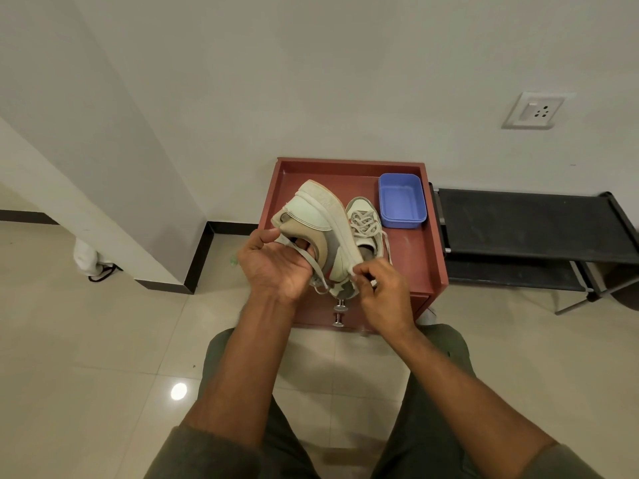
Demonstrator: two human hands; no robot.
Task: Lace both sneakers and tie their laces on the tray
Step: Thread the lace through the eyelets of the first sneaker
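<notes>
I have one sneaker [323, 229] lifted and tipped on its side above the red tray [420, 250], sole turned right, heel opening toward me. My left hand [276, 267] grips it: thumb on the collar, fingers curled into the opening, a grey lace [313, 262] running across the fingers. My right hand [378, 288] is closed in a pinch at the sneaker's near end; I take it to be the lace, though I cannot tell for sure. The second sneaker [366, 226] rests on the tray just beside the lifted one, laces threaded, loose ends trailing. A blue tub [401, 200] sits in the tray's far right corner. The tray tops a red cabinet [423, 300]; a black rack [532, 229] stands to its right.
</notes>
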